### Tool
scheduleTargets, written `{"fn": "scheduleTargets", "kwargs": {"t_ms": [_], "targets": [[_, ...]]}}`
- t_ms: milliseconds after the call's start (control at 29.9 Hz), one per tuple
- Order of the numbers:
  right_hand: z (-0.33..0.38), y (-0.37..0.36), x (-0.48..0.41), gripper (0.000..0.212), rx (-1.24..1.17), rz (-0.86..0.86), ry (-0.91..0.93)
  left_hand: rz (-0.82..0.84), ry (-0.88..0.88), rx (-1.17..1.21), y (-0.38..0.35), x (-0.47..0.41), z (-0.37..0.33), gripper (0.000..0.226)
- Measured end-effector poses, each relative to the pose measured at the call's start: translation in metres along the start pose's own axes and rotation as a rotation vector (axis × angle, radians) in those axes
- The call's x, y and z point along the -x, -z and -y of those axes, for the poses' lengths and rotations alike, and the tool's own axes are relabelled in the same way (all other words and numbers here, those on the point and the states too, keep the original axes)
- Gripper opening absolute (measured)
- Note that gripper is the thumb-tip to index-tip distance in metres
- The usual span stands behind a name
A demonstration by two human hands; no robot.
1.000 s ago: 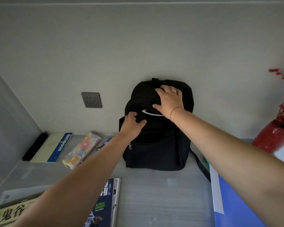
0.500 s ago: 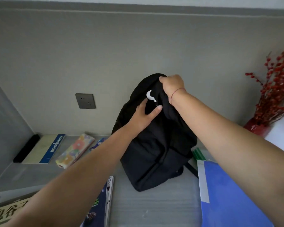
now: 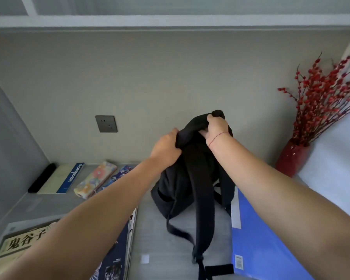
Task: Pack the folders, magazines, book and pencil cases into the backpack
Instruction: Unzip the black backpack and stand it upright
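Both hands grip the black backpack (image 3: 182, 186) by its top.
Left hand (image 3: 166, 148) and right hand (image 3: 216, 128) pinch the fabric; straps face near.

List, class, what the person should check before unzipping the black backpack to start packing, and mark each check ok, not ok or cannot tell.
1. Both hands hold the backpack: ok; left hand and right hand grip its top.
2. Backpack rests on the desk: ok.
3. Zipper faces the person: not ok; the shoulder straps face them.
4. Main compartment open: cannot tell.
5. Items within reach: ok; blue folder on the right, floral pencil case and magazines on the left.
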State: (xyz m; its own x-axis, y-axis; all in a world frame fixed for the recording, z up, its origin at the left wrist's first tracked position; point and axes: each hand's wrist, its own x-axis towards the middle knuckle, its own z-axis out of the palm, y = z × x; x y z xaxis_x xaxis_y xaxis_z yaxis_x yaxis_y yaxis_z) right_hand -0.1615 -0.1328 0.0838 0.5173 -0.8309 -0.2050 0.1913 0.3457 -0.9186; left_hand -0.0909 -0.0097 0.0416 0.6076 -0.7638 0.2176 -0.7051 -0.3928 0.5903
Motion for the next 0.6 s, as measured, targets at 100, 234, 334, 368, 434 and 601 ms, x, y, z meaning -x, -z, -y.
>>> {"fn": "scheduleTargets", "kwargs": {"t_ms": [100, 234, 334, 368, 434, 601], "targets": [[-0.002, 0.005, 0.008, 0.018, -0.115, 0.186, 0.038, -0.188, -0.056, -0.183, 0.0, 0.001, 0.013, 0.025], [0.003, 0.027, 0.025, 0.02, -0.08, 0.407, 0.111, -0.306, -0.162, -0.267, 0.005, 0.003, 0.014, 0.034], [-0.015, 0.057, 0.042, 0.023, -0.037, 0.431, 0.099, -0.292, -0.2, -0.378, -0.006, 0.019, 0.024, 0.037], [-0.028, 0.07, 0.049, 0.023, -0.011, 0.406, 0.074, -0.25, -0.205, -0.413, -0.015, 0.03, 0.03, 0.037], [-0.061, 0.1, 0.063, 0.023, 0.041, 0.365, -0.033, -0.138, -0.228, -0.45, -0.038, 0.056, 0.046, 0.04], [-0.147, 0.167, 0.094, 0.017, 0.327, 0.339, -0.419, 0.087, -0.441, -0.534, -0.102, 0.134, 0.084, 0.033]]}}
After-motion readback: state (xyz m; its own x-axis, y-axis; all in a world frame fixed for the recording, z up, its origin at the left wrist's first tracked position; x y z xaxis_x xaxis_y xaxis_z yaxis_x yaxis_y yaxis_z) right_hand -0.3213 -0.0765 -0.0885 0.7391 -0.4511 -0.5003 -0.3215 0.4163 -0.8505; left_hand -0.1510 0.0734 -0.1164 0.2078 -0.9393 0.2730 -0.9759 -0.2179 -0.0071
